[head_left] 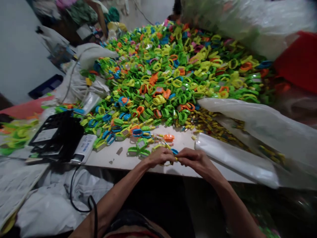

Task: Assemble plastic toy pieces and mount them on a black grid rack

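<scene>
My left hand [160, 156] and my right hand [195, 159] meet at the table's front edge, fingers pinched together on a small yellow plastic ring piece [170, 161] with a blue bit beside it. Just beyond my hands lie a few loose pieces: a green one [138, 147] and an orange one [168, 137]. A huge heap of green, yellow, orange and blue plastic rings [173, 69] covers the white table [116, 158] behind them.
A clear plastic bag [247, 132] holding small yellow parts lies at the right. A black device on a white box [59, 135] sits at the left, its cable hanging down. White sacks lie at the left; another person sits at the far end.
</scene>
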The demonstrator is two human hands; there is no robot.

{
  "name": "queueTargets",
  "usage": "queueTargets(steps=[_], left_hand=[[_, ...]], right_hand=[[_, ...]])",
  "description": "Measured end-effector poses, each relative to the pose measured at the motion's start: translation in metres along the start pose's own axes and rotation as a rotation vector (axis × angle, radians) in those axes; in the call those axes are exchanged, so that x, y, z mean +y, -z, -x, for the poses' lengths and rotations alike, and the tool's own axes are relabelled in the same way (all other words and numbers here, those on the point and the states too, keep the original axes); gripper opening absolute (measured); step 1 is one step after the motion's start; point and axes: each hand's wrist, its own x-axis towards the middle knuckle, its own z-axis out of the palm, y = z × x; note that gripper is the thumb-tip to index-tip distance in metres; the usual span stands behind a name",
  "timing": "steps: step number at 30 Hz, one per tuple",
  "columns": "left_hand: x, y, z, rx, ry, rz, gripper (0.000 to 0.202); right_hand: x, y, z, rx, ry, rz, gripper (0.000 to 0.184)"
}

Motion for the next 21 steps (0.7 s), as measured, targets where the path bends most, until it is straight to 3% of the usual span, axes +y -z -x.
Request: queueTargets(steps=[2,5,7,9,11,15,21], left_hand=[[-0.004,-0.003,0.0,0.003,-0.052,-0.153,0.02],[-0.007,-0.002,0.004,0.095,-0.206,-0.572,0.013],[-0.007,0.003,0.01,0.21,-0.28,-0.861,0.01],[-0.009,0.013,0.017,0.345,-0.298,-1.06,0.019],[-0.015,0.024,0.021,0.522,-0.28,-1.181,0.032],[-0.043,0.041,0.014,0.755,-0.242,-1.242,0.059],[-0.071,0.072,0.014,0.883,-0.204,-1.249,0.042]], right_hand=[[0.004,-0.004,0.002,-0.006,0.018,0.086,0.026],[0.02,-0.013,0.005,0.036,0.019,0.165,0.031],[0.037,-0.018,0.006,0.193,-0.011,0.219,0.044],[0.055,-0.021,0.003,0.393,-0.097,0.349,0.062],[0.07,-0.026,-0.005,0.494,-0.189,0.509,0.077],[0.072,-0.053,-0.036,0.368,-0.211,0.749,0.078],[0.029,-0.112,-0.086,0.125,-0.146,0.896,0.07]])
